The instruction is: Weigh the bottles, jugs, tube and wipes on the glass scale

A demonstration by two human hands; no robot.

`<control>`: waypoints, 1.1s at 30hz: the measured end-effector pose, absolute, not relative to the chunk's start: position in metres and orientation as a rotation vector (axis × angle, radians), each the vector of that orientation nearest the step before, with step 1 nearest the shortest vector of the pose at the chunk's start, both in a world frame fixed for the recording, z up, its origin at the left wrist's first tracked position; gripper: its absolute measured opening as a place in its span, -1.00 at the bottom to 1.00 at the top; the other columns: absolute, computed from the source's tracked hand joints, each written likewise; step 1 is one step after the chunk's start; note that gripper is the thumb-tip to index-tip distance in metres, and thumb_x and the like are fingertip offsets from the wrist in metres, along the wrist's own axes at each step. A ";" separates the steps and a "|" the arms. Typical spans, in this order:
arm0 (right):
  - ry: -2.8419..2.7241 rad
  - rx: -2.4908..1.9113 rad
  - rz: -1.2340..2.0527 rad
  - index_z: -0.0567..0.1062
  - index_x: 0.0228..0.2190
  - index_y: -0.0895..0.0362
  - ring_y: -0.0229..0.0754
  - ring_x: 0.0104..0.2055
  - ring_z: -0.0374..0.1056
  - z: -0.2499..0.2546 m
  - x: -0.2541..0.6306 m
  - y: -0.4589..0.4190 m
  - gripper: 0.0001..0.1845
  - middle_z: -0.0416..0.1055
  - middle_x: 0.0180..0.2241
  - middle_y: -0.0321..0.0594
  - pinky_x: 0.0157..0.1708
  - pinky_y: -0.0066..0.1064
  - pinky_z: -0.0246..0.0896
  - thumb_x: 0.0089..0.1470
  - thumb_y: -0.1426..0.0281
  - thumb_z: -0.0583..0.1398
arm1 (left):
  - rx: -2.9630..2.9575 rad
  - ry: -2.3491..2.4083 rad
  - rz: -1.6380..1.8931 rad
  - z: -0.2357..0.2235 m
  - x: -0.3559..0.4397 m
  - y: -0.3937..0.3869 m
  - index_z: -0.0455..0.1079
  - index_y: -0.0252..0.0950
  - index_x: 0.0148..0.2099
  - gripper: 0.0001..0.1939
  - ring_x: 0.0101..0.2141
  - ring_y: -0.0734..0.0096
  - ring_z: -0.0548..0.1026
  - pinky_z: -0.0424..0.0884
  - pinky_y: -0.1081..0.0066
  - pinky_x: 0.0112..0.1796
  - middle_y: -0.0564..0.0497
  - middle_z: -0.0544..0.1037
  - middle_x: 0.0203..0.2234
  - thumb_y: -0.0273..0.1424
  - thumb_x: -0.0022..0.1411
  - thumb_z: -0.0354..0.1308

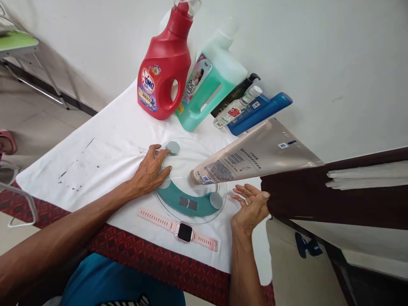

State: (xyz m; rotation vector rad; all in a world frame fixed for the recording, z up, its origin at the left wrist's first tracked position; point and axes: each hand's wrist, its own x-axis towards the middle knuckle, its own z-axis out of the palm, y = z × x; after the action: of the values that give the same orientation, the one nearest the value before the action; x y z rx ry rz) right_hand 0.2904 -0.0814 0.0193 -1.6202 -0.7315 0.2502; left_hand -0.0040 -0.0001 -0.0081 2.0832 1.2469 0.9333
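A round glass weighing scale (pixel 174 196) with a teal curved band and a small dark display lies on the white cloth. On its glass stands a large beige squeeze tube (pixel 255 155), cap down, its wide flat end up. My left hand (pixel 150 168) rests at the scale's left rim, thumb and fingers apart, touching its edge. Near the tube's right side, my right hand (pixel 250 208) is held palm inward with loosely curled, separated fingers and nothing in it. A smartwatch (pixel 185 232) with a pink strap lies flat in front of the scale.
Behind the scale stand a red detergent bottle (pixel 168 63), a green detergent bottle (pixel 204 93), a small clear bottle (pixel 236 108), a dark pump bottle (pixel 237 92) and a blue bottle (pixel 264 112) along the white wall. The cloth-covered table (pixel 79 165) has a red patterned border.
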 end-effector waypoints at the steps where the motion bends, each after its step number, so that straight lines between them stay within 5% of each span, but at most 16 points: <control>1: -0.689 -1.640 0.280 0.48 -0.27 0.15 -0.11 -0.42 0.46 0.010 0.297 -0.082 -0.19 0.50 -0.41 -0.12 -0.48 -0.31 0.31 0.08 -0.37 0.04 | 2.088 1.252 0.925 -0.007 -0.004 0.000 0.22 -0.23 0.32 -0.52 0.07 0.03 0.50 0.53 -0.18 0.07 -0.25 0.18 0.25 -0.31 0.42 0.12; 5: -0.616 -1.653 0.345 0.45 -0.33 0.13 -0.21 -0.54 0.37 -0.010 0.313 -0.080 -0.22 0.43 -0.52 -0.25 -0.58 -0.41 0.17 0.02 -0.37 0.09 | 2.095 1.277 0.882 -0.001 -0.003 0.000 0.22 -0.26 0.33 -0.51 0.05 0.03 0.51 0.55 -0.18 0.04 -0.27 0.18 0.26 -0.31 0.42 0.12; 18: -0.725 -1.699 0.363 0.53 -0.36 0.14 -0.28 -0.50 0.36 -0.008 0.309 -0.081 -0.51 0.49 -0.49 -0.28 -0.49 -0.44 0.16 0.07 -0.06 0.31 | 2.082 1.291 0.838 0.002 -0.002 0.000 0.23 -0.24 0.33 -0.51 0.08 0.05 0.49 0.55 -0.19 0.08 -0.25 0.17 0.28 -0.30 0.43 0.14; 26: -0.763 -1.732 0.354 0.54 -0.38 0.13 -0.29 -0.48 0.32 -0.008 0.308 -0.081 -0.49 0.47 -0.49 -0.30 -0.45 -0.42 0.19 0.04 -0.08 0.36 | 2.017 1.309 0.789 0.008 0.000 -0.001 0.22 -0.25 0.35 -0.49 0.10 0.00 0.47 0.66 -0.06 -0.10 -0.29 0.15 0.31 -0.31 0.42 0.14; 33: -0.763 -1.755 0.357 0.54 -0.38 0.13 -0.28 -0.48 0.32 -0.009 0.309 -0.080 -0.49 0.47 -0.49 -0.30 -0.44 -0.41 0.21 0.01 -0.09 0.38 | 2.031 1.306 0.816 0.007 0.000 -0.001 0.23 -0.24 0.34 -0.50 0.08 0.00 0.49 0.64 -0.11 -0.06 -0.28 0.17 0.29 -0.30 0.42 0.14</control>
State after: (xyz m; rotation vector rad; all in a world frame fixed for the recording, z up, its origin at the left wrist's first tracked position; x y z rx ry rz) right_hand 0.3093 -0.0800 -0.0088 -1.7551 -0.7627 0.3574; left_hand -0.0001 -0.0011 0.0070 2.0306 1.3057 0.8157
